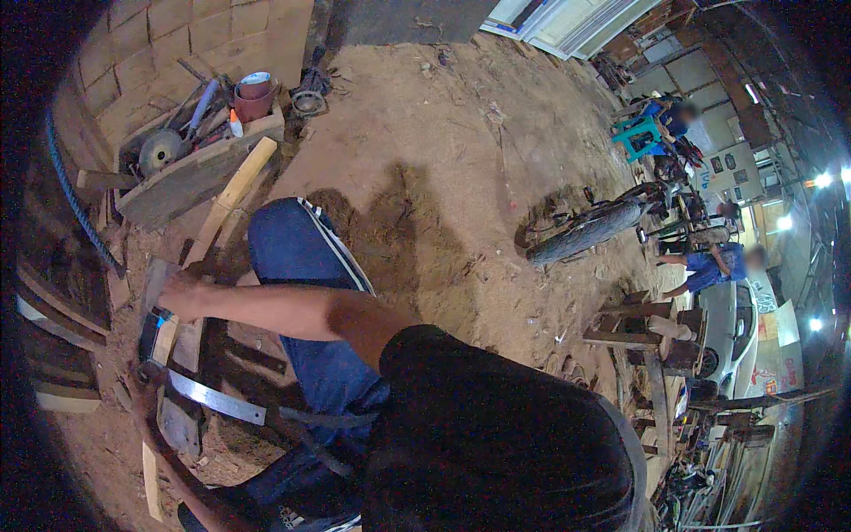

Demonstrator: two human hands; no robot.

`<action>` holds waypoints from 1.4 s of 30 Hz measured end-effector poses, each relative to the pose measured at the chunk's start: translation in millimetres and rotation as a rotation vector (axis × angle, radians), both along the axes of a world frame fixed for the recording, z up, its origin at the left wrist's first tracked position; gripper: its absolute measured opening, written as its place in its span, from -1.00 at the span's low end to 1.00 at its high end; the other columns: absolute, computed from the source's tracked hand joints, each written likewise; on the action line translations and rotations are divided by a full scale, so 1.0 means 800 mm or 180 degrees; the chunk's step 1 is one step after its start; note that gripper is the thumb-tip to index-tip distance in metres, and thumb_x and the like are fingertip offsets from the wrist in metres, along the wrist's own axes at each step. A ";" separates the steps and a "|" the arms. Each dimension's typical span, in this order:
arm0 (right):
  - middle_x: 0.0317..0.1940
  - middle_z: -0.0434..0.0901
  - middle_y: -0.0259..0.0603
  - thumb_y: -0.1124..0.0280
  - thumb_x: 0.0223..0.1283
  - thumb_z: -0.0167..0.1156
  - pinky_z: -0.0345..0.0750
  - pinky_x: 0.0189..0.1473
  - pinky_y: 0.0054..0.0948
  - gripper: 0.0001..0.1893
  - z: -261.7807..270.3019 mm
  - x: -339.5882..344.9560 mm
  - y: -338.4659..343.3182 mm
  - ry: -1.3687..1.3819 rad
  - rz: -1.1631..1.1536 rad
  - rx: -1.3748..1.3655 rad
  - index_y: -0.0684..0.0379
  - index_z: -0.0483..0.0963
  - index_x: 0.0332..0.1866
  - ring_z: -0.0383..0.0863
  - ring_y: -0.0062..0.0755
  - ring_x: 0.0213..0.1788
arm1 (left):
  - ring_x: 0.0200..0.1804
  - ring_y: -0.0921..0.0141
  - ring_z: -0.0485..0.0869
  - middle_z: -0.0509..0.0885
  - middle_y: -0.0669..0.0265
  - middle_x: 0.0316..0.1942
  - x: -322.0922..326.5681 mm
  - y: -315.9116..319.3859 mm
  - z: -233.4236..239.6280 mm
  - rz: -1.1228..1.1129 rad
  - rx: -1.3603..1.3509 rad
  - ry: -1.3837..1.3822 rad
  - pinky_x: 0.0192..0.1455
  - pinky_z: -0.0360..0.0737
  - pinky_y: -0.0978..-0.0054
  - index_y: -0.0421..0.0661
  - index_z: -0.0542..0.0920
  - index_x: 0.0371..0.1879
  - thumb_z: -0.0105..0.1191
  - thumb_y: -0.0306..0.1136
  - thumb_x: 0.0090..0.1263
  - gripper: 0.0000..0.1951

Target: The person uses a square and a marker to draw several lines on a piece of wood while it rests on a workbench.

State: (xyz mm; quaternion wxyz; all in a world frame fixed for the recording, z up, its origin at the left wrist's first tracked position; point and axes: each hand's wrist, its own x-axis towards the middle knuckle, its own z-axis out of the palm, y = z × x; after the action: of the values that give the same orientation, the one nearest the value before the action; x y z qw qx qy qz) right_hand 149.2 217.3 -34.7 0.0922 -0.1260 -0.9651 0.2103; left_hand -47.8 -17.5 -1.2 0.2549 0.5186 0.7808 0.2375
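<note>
My right hand (183, 294) reaches in from above and closes on a grey-brown block (157, 276), its fingers partly hidden. Just below, a pale wooden piece (165, 340) with a blue mark lies beside a dark edge. My left hand (141, 380), in shadow, is at the near end of a shiny flat metal strip (216, 397). What its fingers hold is too dark to tell. The strip runs from there toward my legs. Under and around it are wood pieces, including a grey board (181, 425) with a hole near its end.
A wooden toolbox (199, 179) holds a grinding disc (159, 154), tools and round containers (254, 96). A wood strip (229, 199) leans against it. A blue rope (76, 199) hangs at left. Across the dirt floor are a motorcycle (592, 226), a workbench (628, 339) and two people (721, 263).
</note>
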 end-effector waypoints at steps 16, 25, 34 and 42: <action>-0.14 0.64 0.04 0.43 -0.06 0.27 0.56 -0.04 -0.02 -0.70 0.026 0.050 0.032 -0.0263 -0.0468 -0.0062 0.20 0.60 -0.13 0.62 0.09 -0.01 | 0.08 0.21 0.47 0.46 0.17 0.11 0.024 0.033 -0.029 -0.0158 0.0370 -0.0122 0.14 0.47 0.26 0.05 0.29 0.39 0.28 -0.41 0.07 -0.21; -0.21 0.67 0.01 0.28 -0.22 0.43 0.57 -0.03 -0.11 -0.66 0.016 0.026 0.027 -0.0513 -0.0530 -0.0472 0.21 0.61 -0.28 0.62 -0.01 0.02 | 0.02 0.23 0.48 0.49 0.18 0.04 -0.002 0.025 -0.025 -0.0059 0.0283 -0.0094 0.08 0.48 0.27 0.00 0.33 0.32 0.28 -0.40 0.08 -0.27; -0.13 0.64 -0.03 0.18 -0.22 0.43 0.56 -0.03 -0.10 -0.57 -0.087 -0.074 0.028 -0.0708 0.0012 0.0576 0.13 0.55 -0.18 0.59 -0.14 -0.03 | -0.03 0.26 0.50 0.52 0.19 -0.02 -0.041 0.000 -0.035 0.0169 0.0168 0.0052 0.03 0.49 0.28 -0.06 0.37 0.26 0.29 -0.38 0.08 -0.33; -0.07 0.61 -0.04 0.37 -0.40 0.50 0.56 0.03 -0.13 -0.42 -0.016 -0.080 -0.048 0.0023 -0.1078 -0.0350 0.21 0.56 -0.06 0.57 -0.07 0.07 | -0.08 0.27 0.52 0.54 0.20 -0.08 -0.057 -0.027 -0.015 0.0345 0.0106 0.0211 -0.02 0.50 0.29 -0.10 0.40 0.20 0.29 -0.37 0.08 -0.37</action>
State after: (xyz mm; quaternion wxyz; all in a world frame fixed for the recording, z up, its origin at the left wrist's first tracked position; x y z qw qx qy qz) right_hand 85.3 178.7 -47.7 0.1227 -0.2909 -0.9168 0.2447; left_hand -93.5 -39.0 -13.1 0.2071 0.4874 0.8116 0.2467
